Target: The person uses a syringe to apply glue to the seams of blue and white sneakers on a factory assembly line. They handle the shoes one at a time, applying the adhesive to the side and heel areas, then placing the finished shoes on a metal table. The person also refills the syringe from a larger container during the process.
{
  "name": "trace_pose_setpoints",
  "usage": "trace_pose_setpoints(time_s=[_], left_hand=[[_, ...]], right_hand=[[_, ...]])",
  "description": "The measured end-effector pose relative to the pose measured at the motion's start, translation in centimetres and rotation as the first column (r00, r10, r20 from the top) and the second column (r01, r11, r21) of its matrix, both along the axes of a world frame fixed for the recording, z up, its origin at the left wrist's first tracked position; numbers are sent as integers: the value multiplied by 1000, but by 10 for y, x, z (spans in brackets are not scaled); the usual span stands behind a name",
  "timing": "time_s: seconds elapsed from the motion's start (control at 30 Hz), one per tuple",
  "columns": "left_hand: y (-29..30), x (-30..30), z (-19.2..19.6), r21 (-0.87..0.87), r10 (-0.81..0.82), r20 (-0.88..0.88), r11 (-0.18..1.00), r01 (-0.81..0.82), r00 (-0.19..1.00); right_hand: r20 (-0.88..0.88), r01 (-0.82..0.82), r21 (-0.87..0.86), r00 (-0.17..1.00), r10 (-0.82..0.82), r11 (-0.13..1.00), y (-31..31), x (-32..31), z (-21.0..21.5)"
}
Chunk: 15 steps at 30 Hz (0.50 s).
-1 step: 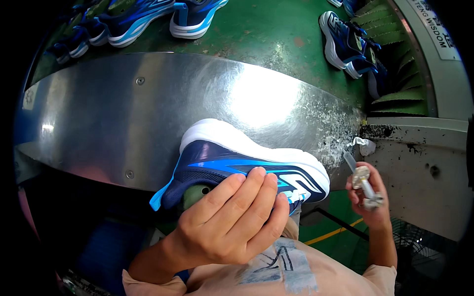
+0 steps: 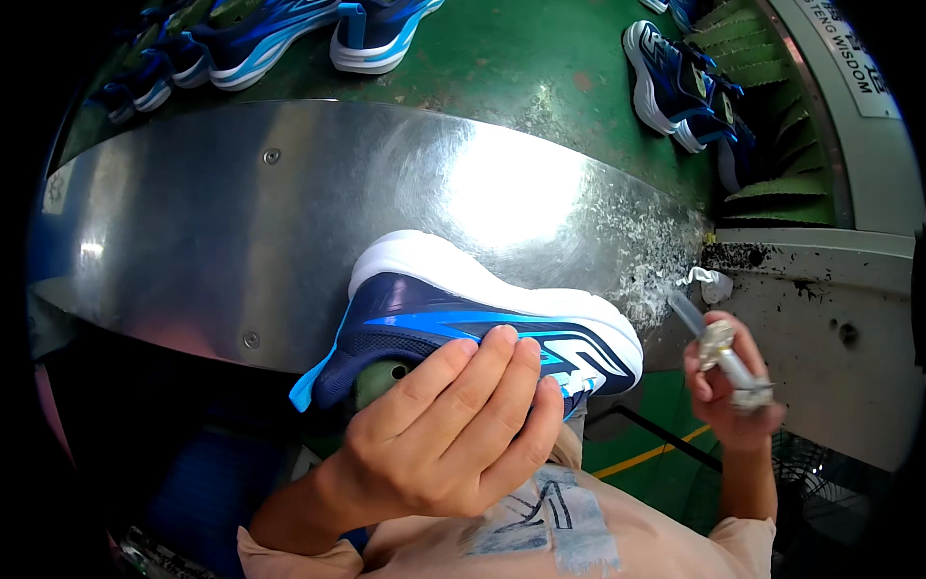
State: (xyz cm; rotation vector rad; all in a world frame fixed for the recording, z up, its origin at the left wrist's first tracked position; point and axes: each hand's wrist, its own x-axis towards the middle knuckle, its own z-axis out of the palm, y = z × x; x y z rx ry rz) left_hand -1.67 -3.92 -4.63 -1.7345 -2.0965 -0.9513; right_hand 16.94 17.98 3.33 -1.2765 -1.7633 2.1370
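A navy-and-blue running shoe (image 2: 429, 295) with a thick white sole lies tilted on its side at the near edge of the steel ledge, sole facing away from me and toe to the right. My left hand (image 2: 463, 425) is closed on its upper near the laces, fingers bent over the side; the thumb is hidden. A green last (image 2: 379, 378) shows in the shoe's opening. Off to the right, apart from the shoe, my right hand (image 2: 730, 386) grips a translucent syringe-like tube (image 2: 735, 370) crusted with pale residue, its narrow end pointing up and left.
The curved steel ledge (image 2: 193, 222) borders a green conveyor surface (image 2: 502, 82). More shoes (image 2: 371, 43) stand at the far left, others (image 2: 666, 82) beside green curtain strips (image 2: 786, 145) at right. A crumpled white scrap (image 2: 712, 285) lies where the ledge meets a stained pale panel (image 2: 820, 318).
My right hand has shifted slightly to the right with the tube, which now leans more to the left at its tip. The shoe and my left hand are practically unmoved.
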Motion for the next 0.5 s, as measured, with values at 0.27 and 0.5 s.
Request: trace_pose_setpoints(time_s=[0.27,0.5], left_hand=[[-13,0,-1,-18,-45,-42,999,45,998],[-25,5,-3,-52,-35,-95,998,30,995]], right_hand=[[-623,-470,-589,782,0,658,-23,-59,5],[-504,-382,-742,860,-82,551,-28,-64,0]])
